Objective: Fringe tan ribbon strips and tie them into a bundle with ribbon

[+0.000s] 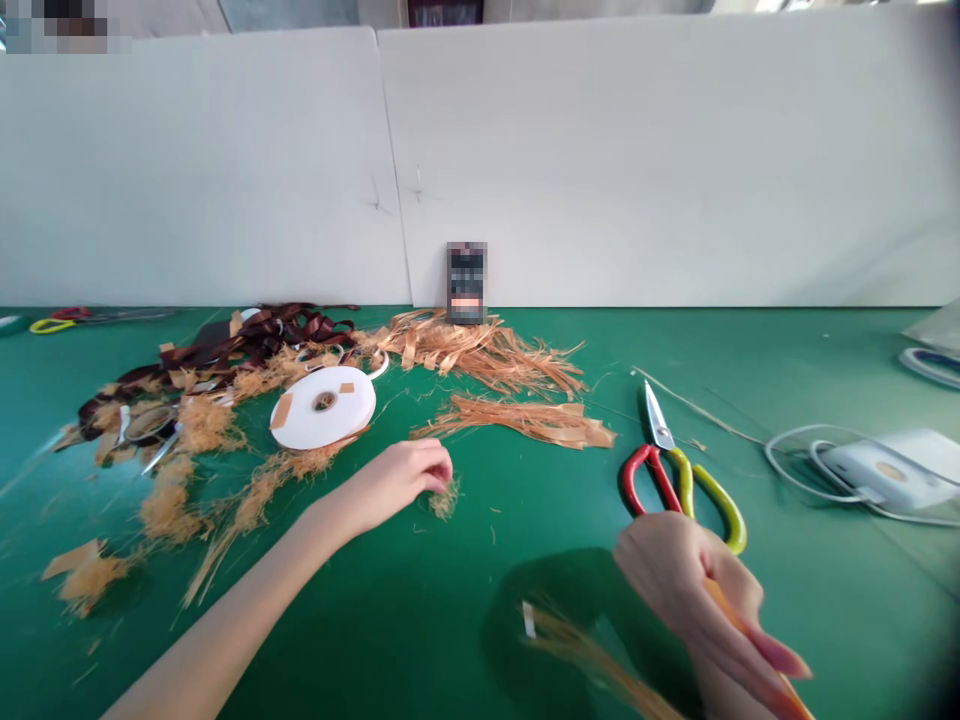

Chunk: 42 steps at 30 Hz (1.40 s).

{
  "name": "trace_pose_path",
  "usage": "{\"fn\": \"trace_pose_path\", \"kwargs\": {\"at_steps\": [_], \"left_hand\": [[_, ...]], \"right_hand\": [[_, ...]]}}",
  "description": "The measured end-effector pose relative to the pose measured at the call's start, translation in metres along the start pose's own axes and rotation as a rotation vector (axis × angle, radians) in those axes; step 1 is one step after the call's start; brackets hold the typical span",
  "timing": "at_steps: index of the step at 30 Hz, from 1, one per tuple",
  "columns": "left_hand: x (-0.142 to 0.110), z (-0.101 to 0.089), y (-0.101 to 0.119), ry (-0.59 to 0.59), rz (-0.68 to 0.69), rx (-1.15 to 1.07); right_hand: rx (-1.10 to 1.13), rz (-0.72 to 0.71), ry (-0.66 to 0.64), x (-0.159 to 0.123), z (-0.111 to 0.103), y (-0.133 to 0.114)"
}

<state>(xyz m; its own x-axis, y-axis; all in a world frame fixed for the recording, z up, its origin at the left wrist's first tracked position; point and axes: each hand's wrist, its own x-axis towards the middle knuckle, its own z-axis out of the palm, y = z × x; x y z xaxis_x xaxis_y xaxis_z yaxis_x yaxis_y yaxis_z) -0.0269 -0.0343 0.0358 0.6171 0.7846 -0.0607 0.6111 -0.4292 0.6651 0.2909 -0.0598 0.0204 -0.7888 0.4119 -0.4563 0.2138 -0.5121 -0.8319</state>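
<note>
Gripping one tan strip (726,607), the closed fingers of the right hand (690,572) stand over the green tabletop (450,610). One frayed bundle (600,657) with a white mark near its tip lies left of that hand; whether it joins the strip, I cannot tell. The left hand (409,470) curls its fingers down at one small tuft (444,503); whether they pinch it is unclear. Two fringed bundles lie beyond: the nearer bundle (525,420) and the farther bundle (487,352). One white reel (334,425) lies left of them. Two pairs of red-and-yellow-handled scissors show: the near scissors (681,470) just beyond the right hand, the far scissors (56,322) at far left.
</note>
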Motion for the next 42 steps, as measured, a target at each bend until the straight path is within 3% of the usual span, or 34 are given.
{"fn": "trace_pose_path", "kwargs": {"at_steps": [2, 4, 6, 7, 9, 11, 13, 15, 19, 20, 22, 26, 29, 36, 42], "left_hand": [[-0.001, -0.023, -0.009, 0.071, -0.092, 0.016], [0.0, -0.051, -0.023, 0.277, -0.187, 0.191], [0.003, -0.077, -0.041, 0.645, -0.274, 0.445], [0.005, -0.087, -0.047, 0.743, -0.274, 0.536], [0.008, -0.096, -0.052, 0.81, -0.282, 0.618], [0.012, -0.088, -0.04, 0.815, -0.255, 0.615], [0.016, -0.066, -0.015, 0.756, -0.143, 0.435], [0.02, -0.034, 0.014, 0.59, -0.053, 0.105], [0.033, 0.022, 0.055, 0.176, -0.135, -0.588], [0.036, 0.032, 0.059, 0.114, -0.154, -0.733], [0.041, 0.044, 0.063, 0.115, -0.215, -0.869], [0.047, 0.051, 0.06, 0.245, -0.256, -0.942], [0.048, 0.053, 0.056, 0.304, -0.298, -1.119], [0.046, 0.059, 0.054, 0.017, -0.237, -1.432], [0.038, 0.054, 0.054, -0.112, -0.229, -1.823]], "right_hand": [[-0.007, 0.015, -0.154, -0.006, -0.003, 0.003], [0.024, -0.128, -0.239, -0.006, 0.002, 0.004], [0.109, -0.312, -0.083, -0.001, 0.012, 0.002], [0.184, -0.391, 0.103, 0.004, 0.017, 0.0], [0.238, -0.444, 0.306, 0.014, 0.025, -0.007], [0.266, -0.491, 0.451, 0.025, 0.028, -0.015], [0.286, -0.537, 0.571, 0.034, 0.029, -0.021], [0.292, -0.554, 0.66, 0.039, 0.029, -0.024], [0.206, -0.557, 0.755, 0.043, 0.031, -0.022], [0.186, -0.563, 0.767, 0.044, 0.031, -0.021], [0.171, -0.575, 0.795, 0.046, 0.031, -0.019], [0.166, -0.582, 0.86, 0.047, 0.031, -0.018], [0.183, -0.589, 0.896, 0.047, 0.032, -0.02], [0.258, -0.609, 0.83, 0.047, 0.039, -0.023], [0.336, -0.623, 0.835, 0.047, 0.034, -0.021]]}}
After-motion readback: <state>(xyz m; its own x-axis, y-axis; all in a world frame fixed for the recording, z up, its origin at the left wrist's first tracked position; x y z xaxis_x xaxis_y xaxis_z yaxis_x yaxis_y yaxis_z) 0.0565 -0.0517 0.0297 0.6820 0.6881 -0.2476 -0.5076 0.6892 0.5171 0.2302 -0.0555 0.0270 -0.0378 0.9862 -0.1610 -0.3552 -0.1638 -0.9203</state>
